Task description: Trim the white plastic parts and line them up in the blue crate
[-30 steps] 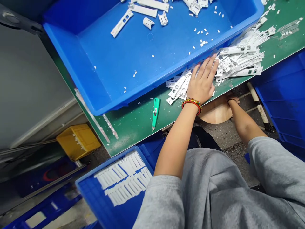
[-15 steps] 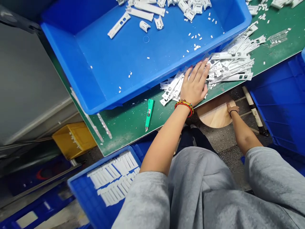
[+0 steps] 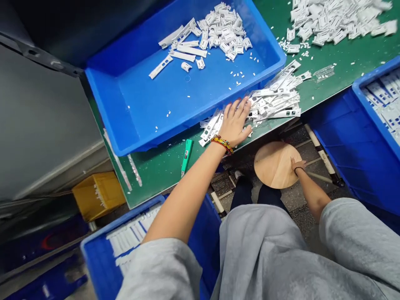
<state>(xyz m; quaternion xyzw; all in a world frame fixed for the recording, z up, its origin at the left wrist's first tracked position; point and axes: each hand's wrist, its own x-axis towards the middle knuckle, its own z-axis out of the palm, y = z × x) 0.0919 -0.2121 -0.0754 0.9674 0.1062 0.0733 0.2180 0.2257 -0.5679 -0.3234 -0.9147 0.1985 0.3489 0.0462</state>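
Observation:
My left hand [image 3: 235, 125], with a red and yellow bracelet at the wrist, lies open with spread fingers on a pile of long white plastic strips [image 3: 275, 102] along the table's front edge. Down below the table, my right hand [image 3: 297, 164] grips the right rim of a round wooden stool seat [image 3: 275, 162]; some of its fingers are hard to make out. A green utility knife [image 3: 186, 156] lies on the green table [image 3: 162, 171], left of my left hand.
A large blue bin [image 3: 150, 104] on the table holds white parts and small scraps. More white pieces [image 3: 340, 21] are heaped at the back right. Blue crates stand at lower left [image 3: 103, 254] and right [image 3: 340, 129]. A yellow box [image 3: 109, 196] sits beyond the table's left end.
The view has shifted, showing more of the table's right side. The stool seat has come out from under the table edge with my right hand on it. My left hand stays on the strips.

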